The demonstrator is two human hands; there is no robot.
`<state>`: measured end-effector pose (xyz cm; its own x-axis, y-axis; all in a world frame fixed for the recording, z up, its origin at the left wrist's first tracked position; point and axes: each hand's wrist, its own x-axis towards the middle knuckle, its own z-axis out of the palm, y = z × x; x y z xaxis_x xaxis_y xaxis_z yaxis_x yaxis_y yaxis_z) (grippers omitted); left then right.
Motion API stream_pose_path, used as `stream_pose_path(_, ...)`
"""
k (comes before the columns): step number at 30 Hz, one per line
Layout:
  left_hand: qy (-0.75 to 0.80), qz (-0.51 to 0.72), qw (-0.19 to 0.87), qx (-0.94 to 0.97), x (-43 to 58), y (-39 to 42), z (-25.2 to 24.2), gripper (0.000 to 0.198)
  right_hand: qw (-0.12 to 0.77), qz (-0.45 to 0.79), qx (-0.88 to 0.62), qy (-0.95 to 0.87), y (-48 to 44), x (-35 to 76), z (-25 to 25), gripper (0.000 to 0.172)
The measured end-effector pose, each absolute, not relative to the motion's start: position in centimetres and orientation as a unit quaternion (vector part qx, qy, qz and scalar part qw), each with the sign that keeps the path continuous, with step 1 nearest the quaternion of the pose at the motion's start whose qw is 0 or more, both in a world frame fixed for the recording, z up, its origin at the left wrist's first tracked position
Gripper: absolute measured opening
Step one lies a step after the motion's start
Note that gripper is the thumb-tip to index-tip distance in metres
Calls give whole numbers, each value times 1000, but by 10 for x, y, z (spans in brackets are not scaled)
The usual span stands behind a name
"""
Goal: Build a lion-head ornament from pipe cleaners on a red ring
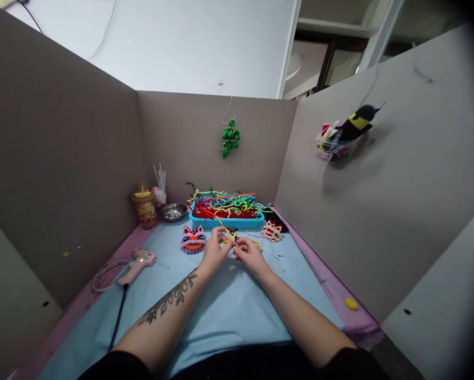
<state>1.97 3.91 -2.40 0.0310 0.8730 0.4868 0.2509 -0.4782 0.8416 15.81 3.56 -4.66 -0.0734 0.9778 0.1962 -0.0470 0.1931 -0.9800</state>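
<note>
Both my hands meet above the blue table cover (221, 295), in front of the tray. My left hand (216, 249) is closed, its thumb and fingers pinching a yellow pipe cleaner (257, 244). Close beside it, my right hand (249, 255) pinches the same yellow strand with its fingertips. A small dark red bit (231, 231) shows just behind the fingers; its shape is too small to make out. To the left of my hands lies a purple lion-head figure (193, 240) with an orange nose. A cream and red lion-head figure (272, 231) lies to the right.
A blue tray (227, 224) heaped with coloured pipe cleaners stands behind my hands. At left are a pink glue gun (136, 268) with its cable, a metal bowl (172, 212) and a lidded cup (145, 210). Grey partitions (217, 116) enclose the table. A yellow oval piece (351, 304) lies at right.
</note>
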Motion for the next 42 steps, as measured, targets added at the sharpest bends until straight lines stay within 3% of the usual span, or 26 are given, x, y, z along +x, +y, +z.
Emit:
stream_pose_path(9, 427, 551, 290, 656, 20, 39, -24, 35, 552, 468, -408, -557, 35, 157, -44, 28)
stream_pose_path(18, 428, 558, 289, 649, 21, 37, -21, 36, 512, 444, -466, -569, 37, 160, -47, 18)
stream_pose_path(26, 425, 562, 280, 652, 21, 38, -22, 36, 499, 458, -461, -573, 40, 162, -50, 18)
stream_pose_path(42, 420, 565, 291, 648, 21, 37, -20, 36, 515, 461, -430, -581, 36, 162, -45, 39)
